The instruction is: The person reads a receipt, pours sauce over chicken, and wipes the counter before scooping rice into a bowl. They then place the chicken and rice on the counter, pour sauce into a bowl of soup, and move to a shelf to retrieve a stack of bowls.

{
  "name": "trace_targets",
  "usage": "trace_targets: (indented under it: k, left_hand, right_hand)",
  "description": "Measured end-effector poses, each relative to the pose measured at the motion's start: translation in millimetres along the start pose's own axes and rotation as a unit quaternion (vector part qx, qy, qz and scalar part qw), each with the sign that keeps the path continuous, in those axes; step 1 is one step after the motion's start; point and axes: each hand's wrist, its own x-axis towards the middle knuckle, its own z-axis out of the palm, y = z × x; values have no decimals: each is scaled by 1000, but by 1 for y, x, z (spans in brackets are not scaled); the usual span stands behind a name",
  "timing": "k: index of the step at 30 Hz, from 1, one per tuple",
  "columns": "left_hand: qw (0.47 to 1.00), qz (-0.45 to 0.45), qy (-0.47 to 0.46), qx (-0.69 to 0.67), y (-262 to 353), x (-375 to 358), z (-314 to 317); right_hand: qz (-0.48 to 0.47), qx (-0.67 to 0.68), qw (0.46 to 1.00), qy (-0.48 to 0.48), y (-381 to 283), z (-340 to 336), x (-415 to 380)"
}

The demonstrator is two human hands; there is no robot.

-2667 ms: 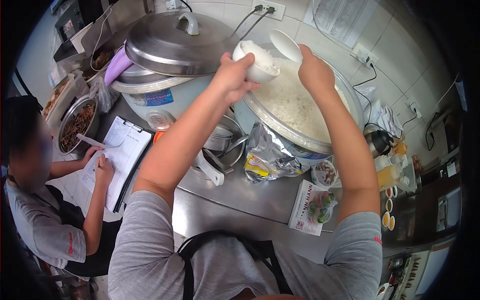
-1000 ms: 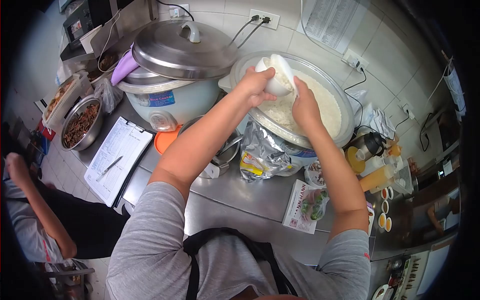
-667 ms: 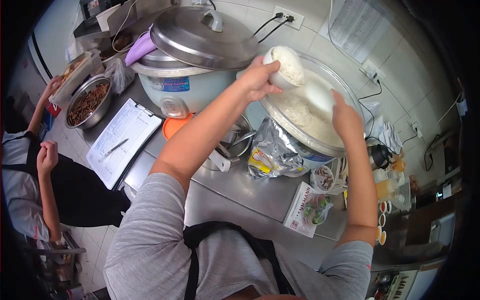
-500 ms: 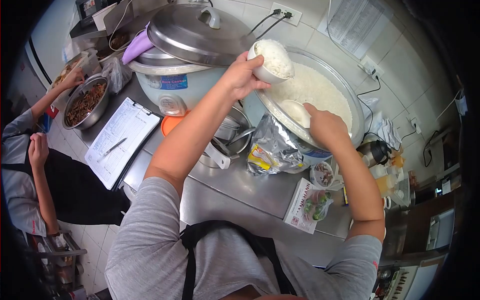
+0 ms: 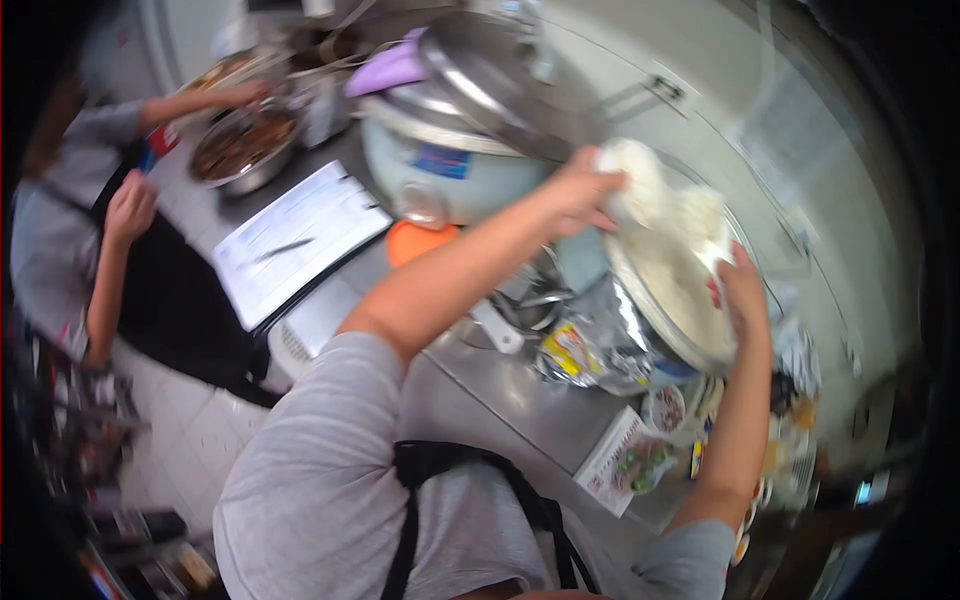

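Our left hand (image 5: 580,190) grips heaped rice bowl (image 5: 632,180) over open cooker (image 5: 670,275); filling looks done. Right hand (image 5: 742,292) at cooker rim, grip unclear.

Steel counter (image 5: 500,385) | carries: two rice cookers (image 5: 445,170) (image 5: 670,290), clipboard (image 5: 300,235), orange lid (image 5: 415,240), foil bag (image 5: 600,340), printed packet (image 5: 625,465) | frame motion-blurred
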Motion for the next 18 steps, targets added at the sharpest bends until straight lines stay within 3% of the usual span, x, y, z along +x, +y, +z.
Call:
trace_targets:
  k: [5, 6, 9, 10, 13, 16, 18]
  left_hand:
    - [995, -70, 52, -43, -2, 0, 33]
    - [995, -67, 50, -44, -2, -1, 36]
    - [994, -72, 60, -53, -1, -4, 43]
    - [993, -75, 66, -56, -1, -5, 46]
    - [991, -93, 67, -62, -2, -6, 45]
    - [995, -79, 25, -58, -1, -4, 38]
    - [996, -77, 7, -45, 2, -4, 39]
  right_hand:
    - [-82, -93, 992, 35, -19, 35, -3]
    - [-115, -168, 978, 39, -18, 40, -5]
    - [-338, -298, 877, 166, 9, 56, 0]
    - [-278, -359, 874, 173, -8, 67, -24]
    - [-250, -419, 860, 148, -19, 73, -42]
    - [-357, -274, 885, 125, -18, 42, -10]
    - [-349, -304, 879, 113, -39, 36, -15]
